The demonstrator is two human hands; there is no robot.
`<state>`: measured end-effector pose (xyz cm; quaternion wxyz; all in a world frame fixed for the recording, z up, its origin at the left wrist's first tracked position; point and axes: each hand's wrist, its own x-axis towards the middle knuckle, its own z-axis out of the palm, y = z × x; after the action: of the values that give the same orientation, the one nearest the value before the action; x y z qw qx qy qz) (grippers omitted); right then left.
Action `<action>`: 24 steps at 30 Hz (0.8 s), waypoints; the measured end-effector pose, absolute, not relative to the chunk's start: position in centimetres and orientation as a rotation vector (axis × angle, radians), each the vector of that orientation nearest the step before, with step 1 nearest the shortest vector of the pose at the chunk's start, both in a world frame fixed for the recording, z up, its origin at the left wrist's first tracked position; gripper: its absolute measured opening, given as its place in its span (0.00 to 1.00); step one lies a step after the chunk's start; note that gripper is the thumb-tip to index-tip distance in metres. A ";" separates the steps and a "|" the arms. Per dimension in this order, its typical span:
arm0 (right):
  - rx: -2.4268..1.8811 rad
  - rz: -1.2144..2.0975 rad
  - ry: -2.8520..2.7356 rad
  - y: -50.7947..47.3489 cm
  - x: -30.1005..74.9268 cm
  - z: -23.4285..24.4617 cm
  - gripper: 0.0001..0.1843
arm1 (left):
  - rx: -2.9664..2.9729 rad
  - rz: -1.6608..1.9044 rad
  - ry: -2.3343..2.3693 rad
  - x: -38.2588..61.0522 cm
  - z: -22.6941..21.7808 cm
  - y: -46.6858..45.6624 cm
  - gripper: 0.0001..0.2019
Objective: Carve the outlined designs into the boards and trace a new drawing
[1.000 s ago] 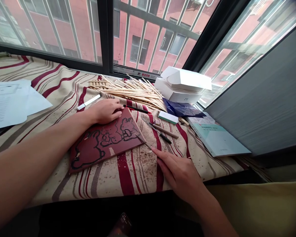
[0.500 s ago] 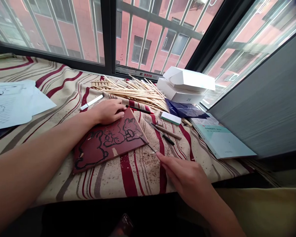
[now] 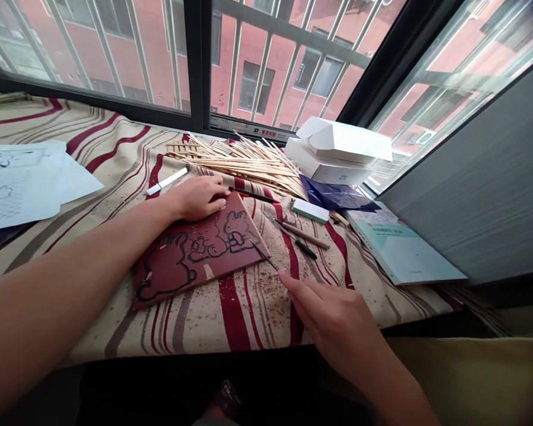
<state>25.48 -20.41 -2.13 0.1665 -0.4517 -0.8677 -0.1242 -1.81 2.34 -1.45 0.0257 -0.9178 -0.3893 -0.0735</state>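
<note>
At four o'clock from the flat reddish-brown, black-outlined board point(image 3: 199, 260), my right grip point(image 3: 335, 310) is closed on a thin dark tool point(image 3: 267, 258), its tip over the board's three o'clock side. The board lies on beige-and-maroon striped cloth point(image 3: 204, 325), my left grip point(image 3: 199, 198) at its twelve o'clock edge, how wide I cannot tell; beyond, toward one o'clock, lie thin pale wooden sticks point(image 3: 253, 168).

Centre, the board point(image 3: 204, 260) is looking smooth and faintly satiny, rougher along its dark lines; the slim tool point(image 3: 266, 258) is looking like metal. Below, striped cloth point(image 3: 204, 331) is showing matt. Upper centre, sticks point(image 3: 249, 164) are looking like bare wood. Far left, sheets point(image 3: 18, 192) are looking like paper; right of centre, blue film point(image 3: 331, 194) is looking glossy.
</note>
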 end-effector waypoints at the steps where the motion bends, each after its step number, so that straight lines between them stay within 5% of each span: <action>1: -1.290 -0.379 -2.468 -20.6 25.1 -2.2 0.21 | -2.841 -0.224 -1.202 -1.8 -1.5 2.3 0.27; 6: -1.331 -0.578 -2.379 -21.3 23.1 -2.7 0.19 | -2.841 -0.200 -1.190 -1.8 -1.5 2.4 0.28; 24: -1.374 -0.406 -2.370 -21.1 23.5 -2.3 0.17 | -2.866 -0.239 -1.210 -1.8 -1.5 2.5 0.28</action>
<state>23.46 -21.14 -2.30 0.1849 -0.4874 -0.8411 -0.1441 -1.79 2.48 -1.49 0.0108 -0.9186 -0.3876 -0.0766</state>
